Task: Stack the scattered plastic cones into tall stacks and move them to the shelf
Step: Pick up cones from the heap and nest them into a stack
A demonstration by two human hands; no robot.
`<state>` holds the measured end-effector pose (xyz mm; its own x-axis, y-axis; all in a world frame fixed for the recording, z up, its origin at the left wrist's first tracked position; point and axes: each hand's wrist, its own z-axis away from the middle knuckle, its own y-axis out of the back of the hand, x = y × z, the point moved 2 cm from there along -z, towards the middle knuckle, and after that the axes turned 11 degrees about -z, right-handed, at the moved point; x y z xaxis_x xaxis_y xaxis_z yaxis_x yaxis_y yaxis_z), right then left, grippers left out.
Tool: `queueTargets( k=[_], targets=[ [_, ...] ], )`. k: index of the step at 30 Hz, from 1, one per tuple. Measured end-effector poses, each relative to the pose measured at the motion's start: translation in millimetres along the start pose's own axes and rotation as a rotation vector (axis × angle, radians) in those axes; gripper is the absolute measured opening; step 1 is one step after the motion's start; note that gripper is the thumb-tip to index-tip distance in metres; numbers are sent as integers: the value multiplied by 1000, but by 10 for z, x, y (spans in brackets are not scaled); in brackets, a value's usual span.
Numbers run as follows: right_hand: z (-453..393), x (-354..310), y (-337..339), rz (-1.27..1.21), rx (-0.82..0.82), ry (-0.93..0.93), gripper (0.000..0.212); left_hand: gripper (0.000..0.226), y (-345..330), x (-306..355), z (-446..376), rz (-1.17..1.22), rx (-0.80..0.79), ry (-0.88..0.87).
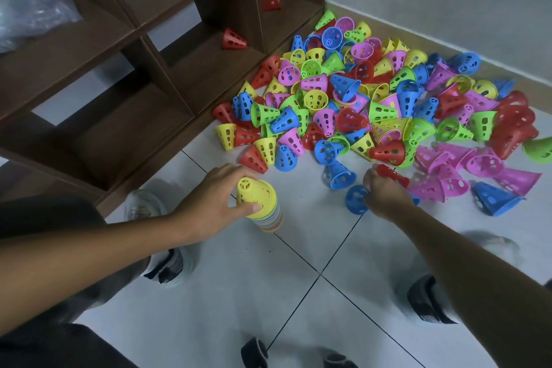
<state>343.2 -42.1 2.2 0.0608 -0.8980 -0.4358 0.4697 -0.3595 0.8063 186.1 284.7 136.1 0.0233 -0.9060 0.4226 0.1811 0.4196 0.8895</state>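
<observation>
Your left hand (219,200) grasping the upright cone stack (263,206) on the floor tiles (298,293), your right hand (385,193) pinching a red cone (391,175), scattered cones (373,104) at one o'clock, shelf (134,39) at eleven o'clock

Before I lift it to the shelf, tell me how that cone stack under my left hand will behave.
The cone stack is tall on a narrow base, so it likely tips if pushed high up. The perforated plastic probably makes it light. The left hand grips only the top; lower cones might slip off when lifted.
</observation>
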Motion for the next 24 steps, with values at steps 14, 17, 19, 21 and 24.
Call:
queueTargets(
  k=[14, 17, 19, 21, 24],
  targets=[
    [-196, -806, 482, -704, 66, 236, 21, 65, 202, 271, -146, 170, 40, 87],
    [-133, -1113, 623, -826, 18, 323, 22, 45, 377, 380, -263, 271, 109, 138],
    [-58, -1297, 697, -883, -3, 383, 17, 40, 495, 449, -340, 344, 124, 198],
    [34, -1472, 768, -907, -21, 454, 16, 50, 583, 448, -430, 371, 146, 265],
    [174, -1721, 866, -919, -48, 562, 15, 83, 734, 458, -511, 444, 137, 358]
  ],
)
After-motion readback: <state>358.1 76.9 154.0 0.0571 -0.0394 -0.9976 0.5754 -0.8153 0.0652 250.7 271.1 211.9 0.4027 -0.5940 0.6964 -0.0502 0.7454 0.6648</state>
